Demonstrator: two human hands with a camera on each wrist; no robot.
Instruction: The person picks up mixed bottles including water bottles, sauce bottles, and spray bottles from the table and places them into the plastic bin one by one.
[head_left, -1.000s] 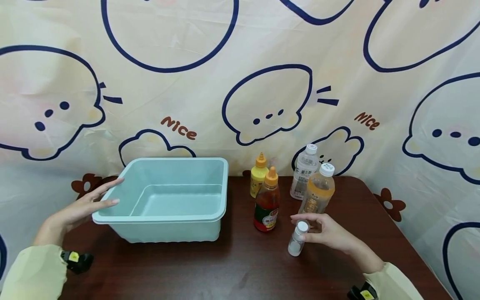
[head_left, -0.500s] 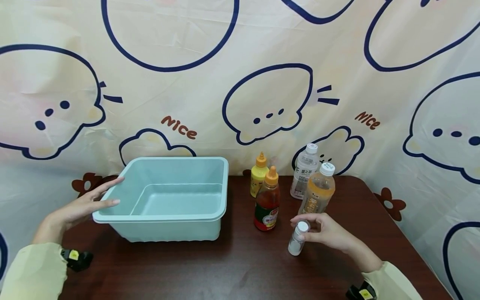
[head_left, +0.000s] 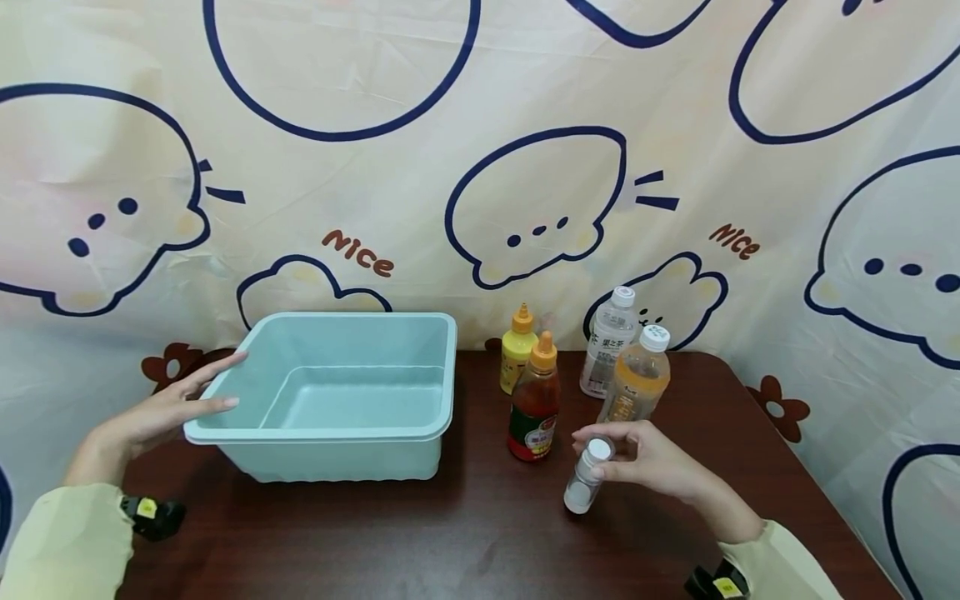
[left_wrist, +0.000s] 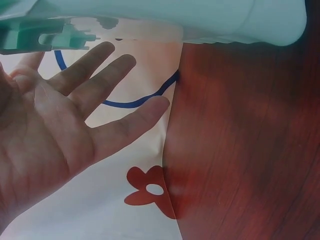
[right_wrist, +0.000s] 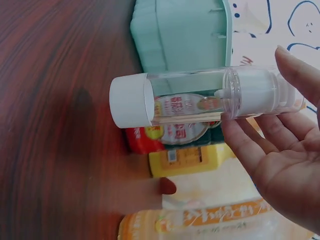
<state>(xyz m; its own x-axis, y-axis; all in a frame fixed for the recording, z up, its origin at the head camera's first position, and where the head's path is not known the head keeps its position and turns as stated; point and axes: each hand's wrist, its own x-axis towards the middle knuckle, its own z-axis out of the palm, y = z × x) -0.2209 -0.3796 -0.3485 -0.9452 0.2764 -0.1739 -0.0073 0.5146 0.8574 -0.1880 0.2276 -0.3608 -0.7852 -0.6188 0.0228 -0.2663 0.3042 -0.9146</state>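
While the left hand point(head_left: 168, 408), fingers spread, touches the tub point(head_left: 322, 460), the right hand point(head_left: 656, 462) pinches a tilted toothpick dispenser point(head_left: 582, 485) near the red sauce bottle point(head_left: 534, 417); "果之茶" labels a clear bottle point(head_left: 606, 350) ("Nice" marks the backdrop point(head_left: 412, 192)).

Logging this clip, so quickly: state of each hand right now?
Left hand: open, at the rim of the blue-green bin.
Right hand: holding the small clear container.

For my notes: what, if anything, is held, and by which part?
Right hand holds the small container by its upper end; left hand touches the basin's left rim.
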